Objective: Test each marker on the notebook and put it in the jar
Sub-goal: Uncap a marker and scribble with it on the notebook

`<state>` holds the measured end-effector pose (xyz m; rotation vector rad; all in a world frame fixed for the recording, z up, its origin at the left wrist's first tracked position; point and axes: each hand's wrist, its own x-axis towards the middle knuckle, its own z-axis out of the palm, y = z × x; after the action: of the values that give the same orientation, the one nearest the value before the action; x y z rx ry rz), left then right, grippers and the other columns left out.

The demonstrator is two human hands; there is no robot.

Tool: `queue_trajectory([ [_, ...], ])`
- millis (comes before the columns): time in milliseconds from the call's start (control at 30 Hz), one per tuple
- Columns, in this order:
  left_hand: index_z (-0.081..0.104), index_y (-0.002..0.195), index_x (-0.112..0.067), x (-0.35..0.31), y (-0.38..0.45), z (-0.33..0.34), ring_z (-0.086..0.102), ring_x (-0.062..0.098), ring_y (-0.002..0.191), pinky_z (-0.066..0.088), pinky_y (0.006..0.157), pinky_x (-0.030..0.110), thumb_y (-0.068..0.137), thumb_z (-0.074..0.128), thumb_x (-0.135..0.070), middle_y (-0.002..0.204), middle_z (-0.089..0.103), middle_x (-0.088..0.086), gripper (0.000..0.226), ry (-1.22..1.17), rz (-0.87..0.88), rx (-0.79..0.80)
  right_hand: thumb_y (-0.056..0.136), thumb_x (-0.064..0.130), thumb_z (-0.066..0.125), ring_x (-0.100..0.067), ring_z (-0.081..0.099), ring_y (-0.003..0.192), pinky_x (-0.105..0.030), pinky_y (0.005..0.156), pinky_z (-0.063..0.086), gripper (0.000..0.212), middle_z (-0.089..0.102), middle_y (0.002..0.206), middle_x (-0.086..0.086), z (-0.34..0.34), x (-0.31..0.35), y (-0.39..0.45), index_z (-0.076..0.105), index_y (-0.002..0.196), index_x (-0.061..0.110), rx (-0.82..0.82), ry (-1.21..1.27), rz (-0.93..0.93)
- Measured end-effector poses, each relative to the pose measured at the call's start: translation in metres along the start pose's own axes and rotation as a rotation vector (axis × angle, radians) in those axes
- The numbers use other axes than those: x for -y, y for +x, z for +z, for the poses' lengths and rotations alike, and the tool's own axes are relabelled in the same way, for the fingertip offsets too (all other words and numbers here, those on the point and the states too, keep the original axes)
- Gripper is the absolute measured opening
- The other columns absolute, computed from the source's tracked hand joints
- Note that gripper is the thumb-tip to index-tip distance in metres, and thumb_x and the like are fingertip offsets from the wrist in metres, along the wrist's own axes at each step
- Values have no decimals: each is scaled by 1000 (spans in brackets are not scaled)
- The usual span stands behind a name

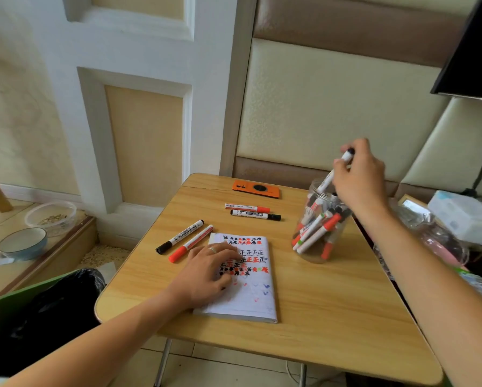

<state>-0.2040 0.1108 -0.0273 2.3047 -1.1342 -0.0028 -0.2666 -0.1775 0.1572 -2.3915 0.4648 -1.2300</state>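
Four markers lie loose on the tabletop (304,317), still to be tested by our reckoning: a black-capped one (179,236) and a red-capped one (191,243) side by side just off the notebook's far left corner, within easy reach of our left hand; a second red (247,208) and black (255,215) pair parallel toward the far edge, near an orange phone (256,189).

Notebook (249,291): mid-tabletop, open, page thick with red and black test marks. Our left hand (207,272) rests spread flat on it, seemingly to keep the page from shifting.

Jar (319,222): clear, at the right edge, already crowded with markers leaning at angles.

Our right hand (359,174) pinches a white marker with a dark cap (335,171) by its upper end, lower end inside the jar mouth; we judge it tested and being dropped in.
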Motion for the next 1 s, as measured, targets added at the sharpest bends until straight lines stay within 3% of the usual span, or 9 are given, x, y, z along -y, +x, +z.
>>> queue_trajectory([
  [67, 53, 137, -42, -1, 0, 0, 29, -1, 141, 10, 113, 30, 79, 31, -55, 149, 42, -23, 64, -4, -5, 5, 102, 15, 50, -33, 63, 83, -36, 70, 47, 16, 65, 102, -18, 9, -8, -3, 53, 117, 12, 151, -63, 61],
  [167, 53, 136, -42, 0, 0, 0, 31, 0, 141, 13, 114, 33, 78, 31, -56, 149, 42, -23, 64, 5, -14, 14, 105, 22, 44, -30, 57, 82, -33, 67, 38, 20, 67, 99, -15, 17, -16, -6, 61, 112, 14, 362, -223, 73],
  [300, 53, 136, -43, -1, 0, 0, 32, 1, 140, 14, 113, 33, 77, 31, -56, 149, 42, -22, 65, 5, -22, 17, 108, 34, 36, -34, 64, 86, -36, 70, 43, 43, 66, 80, -12, 17, -13, -10, 65, 84, 12, 474, -324, 4],
  [400, 53, 137, -43, -1, 1, 0, 32, 2, 140, 15, 114, 35, 76, 30, -55, 149, 42, -22, 65, 9, -24, 17, 108, 40, 37, -31, 67, 80, -36, 69, 47, 48, 67, 78, -9, 17, -8, -18, 60, 78, 10, 535, -423, -43],
  [500, 52, 137, -43, -1, 0, 0, 31, 2, 141, 15, 116, 38, 76, 30, -56, 150, 41, -21, 66, 16, -26, 23, 107, 40, 41, -35, 66, 99, -37, 75, 44, 37, 71, 101, -16, 18, -7, -22, 64, 99, 12, 553, -595, -101],
  [600, 52, 137, -43, -1, 0, 0, 32, 3, 142, 15, 116, 38, 76, 30, -56, 150, 42, -21, 66, 8, -29, 22, 107, 42, 43, -36, 65, 106, -39, 79, 46, 41, 71, 113, -17, 17, -5, -23, 63, 121, 9, 578, -657, -111],
  [767, 53, 135, -43, -3, 1, 0, 31, 1, 141, 17, 116, 37, 79, 26, -55, 148, 43, -22, 64, 6, -49, 7, 103, 39, 51, -33, 64, 98, -41, 80, 54, 33, 69, 108, -14, 21, 0, -20, 64, 111, 10, 421, -546, -80],
  [900, 56, 132, -42, -3, 2, 0, 33, -1, 137, 22, 113, 35, 89, 35, -42, 144, 47, -22, 48, 0, -66, -18, 100, 17, 55, -26, 60, 86, -33, 70, 43, 16, 65, 95, -11, 32, 21, -31, 64, 104, 5, 90, -448, -349],
  [1000, 57, 128, -43, -3, 3, 1, 37, 0, 134, 24, 112, 35, 90, 41, -38, 139, 50, -23, 41, -9, -65, -33, 98, 9, 56, -19, 57, 77, -31, 64, 47, 8, 63, 88, -5, 56, 33, -42, 64, 97, 9, 142, -289, -449],
])
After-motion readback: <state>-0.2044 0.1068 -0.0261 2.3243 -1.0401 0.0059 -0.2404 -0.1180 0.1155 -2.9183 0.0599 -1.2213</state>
